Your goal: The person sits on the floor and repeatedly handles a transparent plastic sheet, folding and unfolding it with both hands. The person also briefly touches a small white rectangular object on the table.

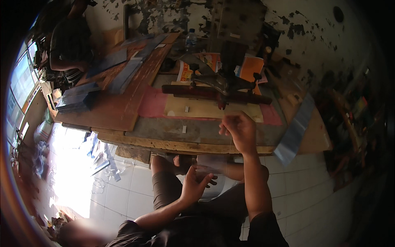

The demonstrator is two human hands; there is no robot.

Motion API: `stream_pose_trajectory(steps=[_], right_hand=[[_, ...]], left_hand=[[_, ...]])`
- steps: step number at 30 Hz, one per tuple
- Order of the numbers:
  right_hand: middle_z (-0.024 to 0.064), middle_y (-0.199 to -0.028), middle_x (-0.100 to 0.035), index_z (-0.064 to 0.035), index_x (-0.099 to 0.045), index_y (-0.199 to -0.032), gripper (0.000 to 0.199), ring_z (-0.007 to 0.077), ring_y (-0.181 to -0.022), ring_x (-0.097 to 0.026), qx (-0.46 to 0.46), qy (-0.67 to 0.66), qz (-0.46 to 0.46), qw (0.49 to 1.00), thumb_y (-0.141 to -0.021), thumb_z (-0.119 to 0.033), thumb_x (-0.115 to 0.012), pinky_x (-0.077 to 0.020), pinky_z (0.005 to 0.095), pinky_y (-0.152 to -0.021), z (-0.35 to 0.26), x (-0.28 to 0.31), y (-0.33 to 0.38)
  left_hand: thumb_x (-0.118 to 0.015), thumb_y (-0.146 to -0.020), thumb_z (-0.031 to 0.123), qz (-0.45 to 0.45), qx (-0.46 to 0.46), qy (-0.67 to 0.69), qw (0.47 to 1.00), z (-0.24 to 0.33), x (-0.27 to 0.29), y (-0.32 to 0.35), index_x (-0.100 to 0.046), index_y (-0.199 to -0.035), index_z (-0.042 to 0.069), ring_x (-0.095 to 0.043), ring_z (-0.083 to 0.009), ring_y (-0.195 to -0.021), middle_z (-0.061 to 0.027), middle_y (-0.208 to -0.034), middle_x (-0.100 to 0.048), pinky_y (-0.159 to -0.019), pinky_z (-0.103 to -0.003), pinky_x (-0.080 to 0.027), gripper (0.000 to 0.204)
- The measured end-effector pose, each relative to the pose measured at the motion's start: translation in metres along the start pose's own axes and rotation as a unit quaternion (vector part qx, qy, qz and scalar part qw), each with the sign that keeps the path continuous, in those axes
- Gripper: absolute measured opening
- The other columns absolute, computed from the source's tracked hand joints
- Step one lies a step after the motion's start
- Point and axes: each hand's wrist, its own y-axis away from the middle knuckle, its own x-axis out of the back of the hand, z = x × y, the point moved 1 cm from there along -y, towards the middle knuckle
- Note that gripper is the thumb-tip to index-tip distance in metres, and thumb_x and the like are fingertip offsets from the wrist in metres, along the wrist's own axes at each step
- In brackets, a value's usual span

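My right hand (240,131) is raised over the bench's front edge, just below the press head, with its fingers curled together. A faint thin line hangs beneath its fingers; what they hold is too indistinct to name. Lower down, my left hand (194,187) hovers above my lap, thumb and fingers apart. Just beyond it shows a hazy clear plastic sheet (212,164); I cannot tell if they touch. More pale, see-through plastic (224,184) lies across my lap. A dark metal press (222,84) with a long bar stands over a yellowish board (205,108) on pink material.
Flat clear plastic strips (123,76) lie on the brown board at left, near a stack of clear boxes or sheets (78,98). A long plastic strip (294,131) overhangs the bench's right edge. A bottle (191,40) stands behind. Another person (70,45) is at far left.
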Motion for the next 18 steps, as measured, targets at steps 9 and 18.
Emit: stream_pose_trajectory(steps=[9,18], right_hand=[[0.0133,-0.138,-0.060,-0.0060,-0.065,-0.130,0.041,0.0320,-0.129,-0.060,0.149,0.523,0.027,0.839,-0.093,-0.012,-0.080,-0.0491,0.0501,-0.104,0.074,-0.015,-0.005],[0.0181,-0.168,-0.041,0.0016,-0.045,-0.159,0.065,0.0344,-0.159,-0.034,0.093,0.559,-0.229,0.792,-0.110,-0.041,-0.056,-0.0271,0.0535,-0.130,0.093,-0.027,-0.014]], left_hand=[[-0.072,-0.106,0.023,0.050,0.064,0.013,0.997,-0.002,0.034,-0.016,-0.049,-0.121,-0.003,-0.080,-0.0208,-0.085,-0.0161,-0.102,-0.082,-0.067,-0.029,-0.061,0.038],[-0.072,-0.105,0.023,0.008,0.114,0.060,0.992,0.007,0.036,-0.039,-0.053,-0.132,-0.002,-0.079,-0.0240,-0.098,-0.0187,-0.113,-0.079,-0.081,-0.031,-0.060,0.041]])
